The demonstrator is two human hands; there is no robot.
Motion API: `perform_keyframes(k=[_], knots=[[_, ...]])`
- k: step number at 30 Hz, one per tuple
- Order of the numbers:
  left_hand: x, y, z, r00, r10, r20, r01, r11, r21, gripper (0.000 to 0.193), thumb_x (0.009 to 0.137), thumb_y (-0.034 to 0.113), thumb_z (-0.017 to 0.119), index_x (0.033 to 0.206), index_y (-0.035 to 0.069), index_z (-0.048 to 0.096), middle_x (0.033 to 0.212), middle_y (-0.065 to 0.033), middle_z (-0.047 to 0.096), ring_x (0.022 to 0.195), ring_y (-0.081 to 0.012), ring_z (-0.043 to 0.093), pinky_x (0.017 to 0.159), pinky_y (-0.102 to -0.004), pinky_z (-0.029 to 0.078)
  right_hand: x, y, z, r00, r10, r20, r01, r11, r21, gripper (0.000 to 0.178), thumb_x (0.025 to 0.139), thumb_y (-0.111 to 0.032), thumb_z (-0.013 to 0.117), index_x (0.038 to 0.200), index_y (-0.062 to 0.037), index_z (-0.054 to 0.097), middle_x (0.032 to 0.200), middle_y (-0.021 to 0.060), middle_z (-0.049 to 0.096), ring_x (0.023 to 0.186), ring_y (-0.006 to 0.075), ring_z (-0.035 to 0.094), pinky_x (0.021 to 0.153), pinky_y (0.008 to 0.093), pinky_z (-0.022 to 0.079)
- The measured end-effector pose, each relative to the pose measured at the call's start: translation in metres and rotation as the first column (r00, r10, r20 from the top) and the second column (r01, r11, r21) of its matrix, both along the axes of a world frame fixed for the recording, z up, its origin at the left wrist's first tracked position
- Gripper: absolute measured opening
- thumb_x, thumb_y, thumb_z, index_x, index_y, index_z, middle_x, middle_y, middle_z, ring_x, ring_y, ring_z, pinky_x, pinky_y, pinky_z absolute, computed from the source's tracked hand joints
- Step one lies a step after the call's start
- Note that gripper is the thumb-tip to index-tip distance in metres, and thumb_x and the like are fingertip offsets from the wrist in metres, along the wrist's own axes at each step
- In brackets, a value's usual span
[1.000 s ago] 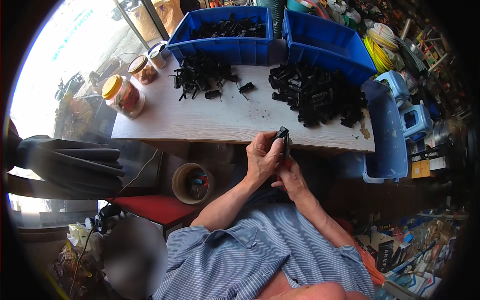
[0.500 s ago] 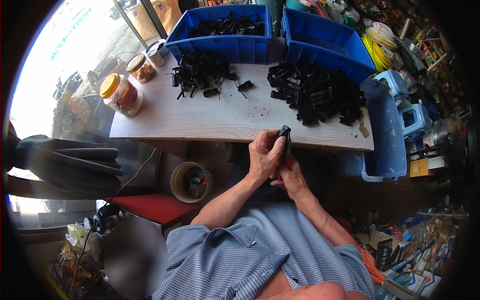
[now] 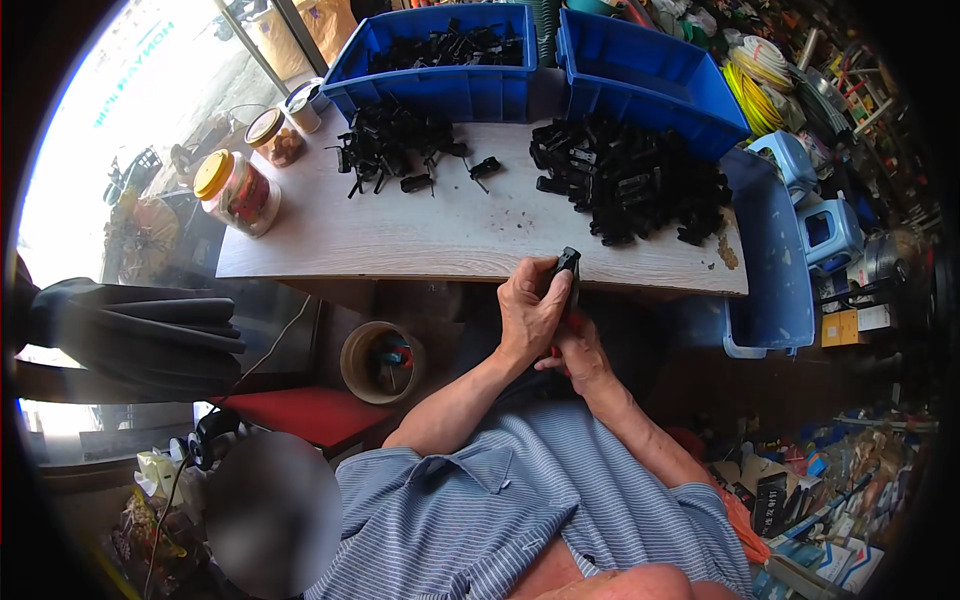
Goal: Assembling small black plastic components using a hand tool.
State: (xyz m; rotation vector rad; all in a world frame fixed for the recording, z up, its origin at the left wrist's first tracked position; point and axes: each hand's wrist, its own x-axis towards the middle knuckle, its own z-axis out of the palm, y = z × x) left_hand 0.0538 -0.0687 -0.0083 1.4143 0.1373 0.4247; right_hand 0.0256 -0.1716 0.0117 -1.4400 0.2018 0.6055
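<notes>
A cluttered workshop, seen from my head camera: a pale wooden table [image 3: 420, 235] with two blue bins [image 3: 440, 60] at its far edge. At the near edge, my left hand [image 3: 528, 312] is clamped on a small black part [image 3: 566, 272], my right hand [image 3: 580, 348] touching just beneath, its grip hidden. Beyond both hands lie heaps of black parts [image 3: 630, 180]; far left, a yellow-lidded jar [image 3: 238, 192].

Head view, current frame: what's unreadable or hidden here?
- Black part held at the table edge: mostly covered by the left hand; its shape is unclear.
- Right hand: partly behind the left hand; a bit of red shows at it, too small to identify.
- Right blue bin: top cut by the picture edge.
- Black parts pile: single pieces too small to distinguish.
</notes>
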Motion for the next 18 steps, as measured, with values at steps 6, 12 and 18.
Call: perform_keyframes(k=[6,12,18], knots=[[-0.0022,-0.0014,0.0076,1.0,-0.014,-0.012,0.014,0.999,-0.032,0.018,0.09,0.008,0.069,0.1,-0.005,0.062,0.076,-0.0025,0.066,0.069,-0.0028,0.054,0.062,-0.0209,0.048,0.001,-0.0058,-0.0094,0.998,0.058,0.018,-0.058,0.998,-0.009,0.061,0.09,-0.036,0.058,0.14,-0.0049,0.043,0.114,0.0096,0.062,0.089,0.0158,0.066,0.057,0.0277,0.06],[-0.0014,-0.0017,0.0048,1.0,-0.013,-0.005,0.012,1.0,-0.029,0.018,0.09,0.008,0.07,0.1,-0.005,0.062,0.076,-0.0012,0.065,0.069,-0.0021,0.053,0.061,-0.0202,0.047,-0.0004,-0.0023,-0.0046,0.999,-0.024,0.043,0.025,1.0,-0.005,0.043,0.087,-0.033,0.057,0.119,-0.0064,0.05,0.084,0.0002,0.057,0.067,0.0079,0.057,0.052,0.0235,0.052],[-0.0026,-0.0014,0.0091,1.0,-0.022,-0.009,0.022,1.0,-0.012,0.017,0.09,0.008,0.07,0.1,-0.004,0.063,0.073,-0.0023,0.064,0.067,-0.003,0.053,0.06,-0.021,0.047,-0.0026,-0.0038,-0.0109,0.998,0.031,0.059,-0.029,0.999,-0.037,0.053,0.092,-0.034,0.056,0.133,-0.002,0.047,0.108,0.0112,0.063,0.086,0.0169,0.066,0.061,0.0296,0.061]])
